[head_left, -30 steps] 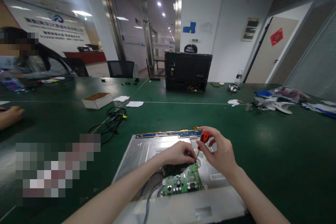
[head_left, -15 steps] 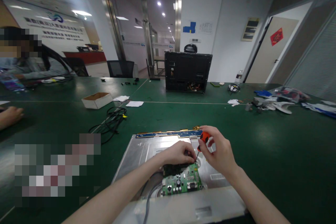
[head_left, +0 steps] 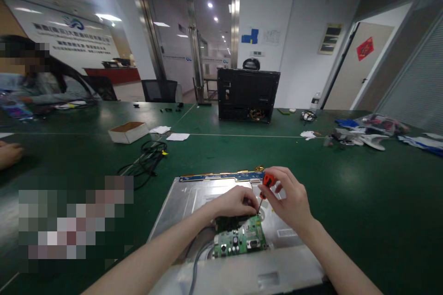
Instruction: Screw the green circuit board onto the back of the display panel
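Observation:
My right hand (head_left: 291,197) grips the red-and-black handle of a screwdriver (head_left: 268,179), held upright with a slight tilt. Its thin shaft runs down to the upper corner of a green circuit board (head_left: 238,242). Close to the tip, the fingers of my left hand (head_left: 238,201) are pinched together; what they hold, if anything, is hidden. The board lies on the silver metal back of a flat display panel (head_left: 294,262). Along the panel's far edge runs a narrow blue circuit strip (head_left: 221,176). A grey cable (head_left: 194,267) passes by the board's left side.
Black cables (head_left: 147,159) lie left of the panel, with an open white box (head_left: 128,132) and paper (head_left: 178,137) beyond. A black monitor casing (head_left: 248,94) stands at the back. Bags and parts (head_left: 363,131) sit at far right. Another person's hand (head_left: 10,154) rests at left.
The screwdriver handle has turned slightly, and my right fingers have shifted a little on it. My left hand stays put. The other person's hand at left has drawn back slightly.

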A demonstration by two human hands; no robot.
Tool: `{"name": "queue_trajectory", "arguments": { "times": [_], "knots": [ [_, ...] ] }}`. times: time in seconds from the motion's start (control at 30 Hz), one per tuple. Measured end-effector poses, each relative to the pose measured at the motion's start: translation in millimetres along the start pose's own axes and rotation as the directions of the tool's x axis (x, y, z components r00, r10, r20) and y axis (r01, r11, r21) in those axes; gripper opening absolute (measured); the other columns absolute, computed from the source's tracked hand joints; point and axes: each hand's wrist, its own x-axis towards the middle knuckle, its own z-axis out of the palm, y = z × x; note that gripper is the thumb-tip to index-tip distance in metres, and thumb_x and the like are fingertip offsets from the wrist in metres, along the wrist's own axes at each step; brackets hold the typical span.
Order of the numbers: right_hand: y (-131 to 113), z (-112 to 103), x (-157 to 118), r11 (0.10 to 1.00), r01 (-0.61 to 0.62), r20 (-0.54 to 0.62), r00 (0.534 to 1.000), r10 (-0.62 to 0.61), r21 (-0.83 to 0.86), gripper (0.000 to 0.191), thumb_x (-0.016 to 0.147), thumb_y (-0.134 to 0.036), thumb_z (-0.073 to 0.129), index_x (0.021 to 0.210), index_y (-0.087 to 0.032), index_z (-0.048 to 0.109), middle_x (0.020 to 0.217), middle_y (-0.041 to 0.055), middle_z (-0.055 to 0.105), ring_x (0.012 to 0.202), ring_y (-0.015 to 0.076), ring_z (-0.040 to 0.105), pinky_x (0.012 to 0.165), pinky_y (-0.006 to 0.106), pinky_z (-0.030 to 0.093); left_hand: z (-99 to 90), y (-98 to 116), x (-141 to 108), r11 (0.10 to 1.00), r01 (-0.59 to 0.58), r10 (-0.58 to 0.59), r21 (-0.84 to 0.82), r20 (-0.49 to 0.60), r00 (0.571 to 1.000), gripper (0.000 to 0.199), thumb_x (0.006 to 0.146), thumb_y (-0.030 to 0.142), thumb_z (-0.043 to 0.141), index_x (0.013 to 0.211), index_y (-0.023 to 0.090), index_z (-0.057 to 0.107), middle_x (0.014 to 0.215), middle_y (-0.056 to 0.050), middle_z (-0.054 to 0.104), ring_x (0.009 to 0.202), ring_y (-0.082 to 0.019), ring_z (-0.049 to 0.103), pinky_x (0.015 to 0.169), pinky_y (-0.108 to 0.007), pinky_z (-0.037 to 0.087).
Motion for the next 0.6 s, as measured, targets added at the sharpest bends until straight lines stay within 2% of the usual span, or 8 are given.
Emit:
{"name": "queue_trajectory", "arguments": {
  "times": [0.13,0.27,0.4,0.6],
  "knots": [
    [-2.3,0.4,0.1,0.998,-0.023,0.001,1.000,0.023,0.050,0.033,0.084,-0.014,0.055,0.116,-0.021,0.047,0.102,0.0083,0.065,0.070,0.0132,0.063,0.053,0.024,0.054,0.1,-1.4,0.4,1.000,-0.001,0.001,-0.006,-0.002,1.000,0.009,0.070,0.011,0.066,0.074,0.016,0.073,0.068,0.002,0.063,0.064,-0.012,0.055,0.060,-0.019,0.041],
    [-1.7,1.1,-1.3,0.998,-0.031,0.008,0.999,0.031,0.055,0.032,0.084,-0.015,0.056,0.114,-0.021,0.045,0.109,0.0105,0.065,0.063,0.0112,0.062,0.052,0.024,0.053,0.4,-1.9,0.2,1.000,0.000,0.000,-0.007,-0.002,1.000,0.009,0.071,0.012,0.067,0.075,0.016,0.073,0.068,0.002,0.063,0.064,-0.012,0.055,0.060,-0.019,0.041],
    [0.9,3.0,-3.4,0.999,-0.026,-0.013,1.000,0.027,0.025,0.033,0.084,-0.022,0.063,0.110,-0.021,0.044,0.107,0.0100,0.067,0.056,0.0092,0.059,0.050,0.023,0.051,0.3,-1.6,-0.1,1.000,0.003,-0.003,0.000,0.000,1.000,0.008,0.071,0.012,0.067,0.075,0.016,0.073,0.067,0.002,0.063,0.063,-0.012,0.055,0.059,-0.019,0.040],
    [-1.8,3.2,-3.2,0.998,-0.064,-0.001,0.998,0.064,0.024,0.034,0.086,-0.017,0.055,0.117,-0.021,0.042,0.108,0.0103,0.065,0.052,0.0079,0.056,0.049,0.023,0.049,-0.5,-1.3,0.4,1.000,-0.004,0.004,0.008,0.010,1.000,0.010,0.071,0.010,0.067,0.076,0.016,0.073,0.068,0.002,0.064,0.065,-0.012,0.056,0.061,-0.019,0.041]
  ]
}}
